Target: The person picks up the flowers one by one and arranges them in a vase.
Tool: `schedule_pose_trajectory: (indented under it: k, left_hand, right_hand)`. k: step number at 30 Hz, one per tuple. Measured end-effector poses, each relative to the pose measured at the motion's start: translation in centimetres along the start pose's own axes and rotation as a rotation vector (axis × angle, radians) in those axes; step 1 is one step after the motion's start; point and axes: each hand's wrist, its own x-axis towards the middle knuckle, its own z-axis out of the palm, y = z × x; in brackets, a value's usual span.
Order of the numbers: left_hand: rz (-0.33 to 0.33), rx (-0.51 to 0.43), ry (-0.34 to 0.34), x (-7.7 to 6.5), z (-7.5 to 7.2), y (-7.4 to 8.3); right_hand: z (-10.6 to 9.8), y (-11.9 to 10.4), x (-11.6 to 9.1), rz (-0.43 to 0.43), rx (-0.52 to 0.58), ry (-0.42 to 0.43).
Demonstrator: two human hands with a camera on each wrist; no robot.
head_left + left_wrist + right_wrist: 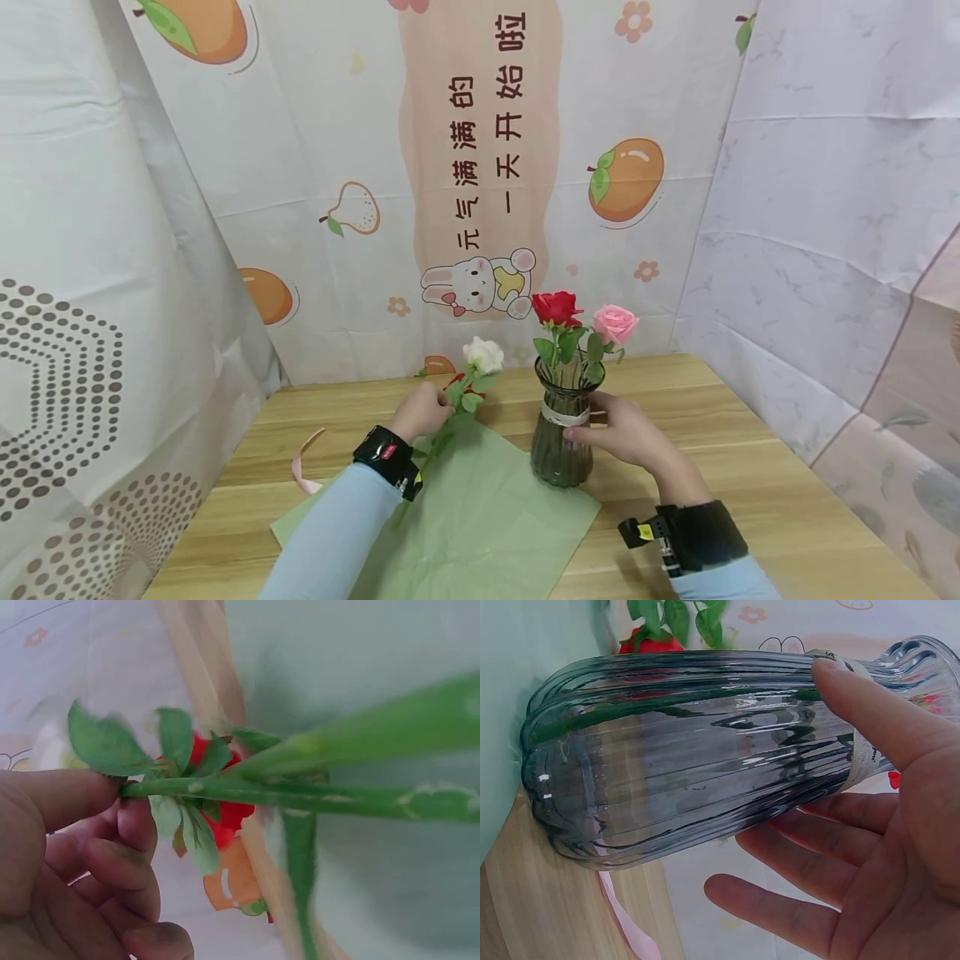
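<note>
My left hand (422, 412) pinches a green stem (300, 796) between thumb and fingertips, just below the leaves of a white rose (482, 356). Behind that rose, a red rose (225, 814) sits low, partly covered by leaves, its second stem crossing near the pinched one. My right hand (628, 429) grips a ribbed, tinted glass vase (561, 458) near its pale neck band (864, 754), thumb on one side and fingers on the other. Standing upright, the vase carries another red rose (557, 308) and a pink rose (616, 323).
A sheet of green wrapping paper (480, 525) spreads over the wooden table (675, 400), under the left hand's stems and beside the vase. To its left lies a pink ribbon (297, 471). A printed cloth (315, 100) hangs behind the table, with more cloth on both sides.
</note>
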Motion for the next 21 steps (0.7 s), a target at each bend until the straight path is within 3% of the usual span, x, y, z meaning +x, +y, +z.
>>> schedule_pose_trajectory:
  k: [10, 15, 21]
  left_hand:
    - [0.023, -0.016, 0.037, 0.1, 0.1, -0.3]
    - [0.038, -0.06, 0.052, 0.1, 0.1, -0.3]
    - [0.045, -0.153, 0.095, -0.2, -0.8, 0.8]
  right_hand:
    - [0.0, 0.0, 0.0, -0.012, 0.0, -0.005]
    - [0.0, 0.1, 0.0, -0.011, -0.003, -0.006]
    - [0.0, 0.1, 0.1, -0.008, -0.008, 0.0]
